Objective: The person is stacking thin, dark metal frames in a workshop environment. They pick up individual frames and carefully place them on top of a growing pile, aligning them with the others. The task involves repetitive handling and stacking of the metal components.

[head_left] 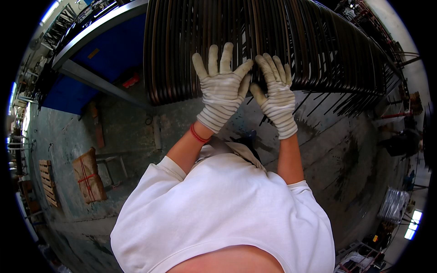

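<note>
A long row of dark metal frames [318, 45] stands packed side by side in front of me, upright on their thin legs. My left hand [221, 84], in a striped white work glove, lies flat against the near edges of the frames with its fingers spread. My right hand [275, 88], gloved the same way, rests beside it on the frames, fingers bent slightly over an edge. Neither hand closes around anything. A red band circles my left wrist.
A blue panel with a grey metal beam [98, 82] stands to the left of the frames. On the stained concrete floor lie a brown wrapped bundle [88, 175], a wooden pallet [48, 182] and a small stool [114, 164]. Shiny stacked parts [393, 204] sit at the lower right.
</note>
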Demonstrator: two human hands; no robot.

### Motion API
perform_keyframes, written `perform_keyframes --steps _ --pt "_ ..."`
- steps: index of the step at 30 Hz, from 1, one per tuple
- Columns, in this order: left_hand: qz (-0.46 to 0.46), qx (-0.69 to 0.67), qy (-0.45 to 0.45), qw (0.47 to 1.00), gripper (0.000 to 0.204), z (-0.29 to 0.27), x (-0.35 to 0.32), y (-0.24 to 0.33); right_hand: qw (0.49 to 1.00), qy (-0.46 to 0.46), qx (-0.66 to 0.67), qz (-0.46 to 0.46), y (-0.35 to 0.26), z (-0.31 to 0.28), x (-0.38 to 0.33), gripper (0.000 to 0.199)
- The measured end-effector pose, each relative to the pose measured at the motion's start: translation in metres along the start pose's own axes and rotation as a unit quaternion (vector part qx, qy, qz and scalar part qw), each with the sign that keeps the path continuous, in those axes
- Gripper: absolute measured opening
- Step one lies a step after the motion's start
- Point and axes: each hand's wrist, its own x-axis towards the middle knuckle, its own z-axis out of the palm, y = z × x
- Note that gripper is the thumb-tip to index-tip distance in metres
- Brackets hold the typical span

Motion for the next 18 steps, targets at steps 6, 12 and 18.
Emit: perform_keyframes --steps 6,12,18 --pt "0.001 0.003 0.009 1.000 0.036 0.004 0.004 0.004 0.999 -0.006 0.048 0.004 0.001 -0.011 0.002 0.063" --pt "-0.003 0.013 -0.026 1.000 0.043 0.004 0.006 0.007 0.995 0.003 0.094 0.038 0.000 -0.018 0.002 0.057" --pt "-0.031 0.017 -0.024 0.999 0.061 0.006 0.002 0.014 0.996 0.027 0.086 -0.004 0.011 -0.022 0.004 0.052"
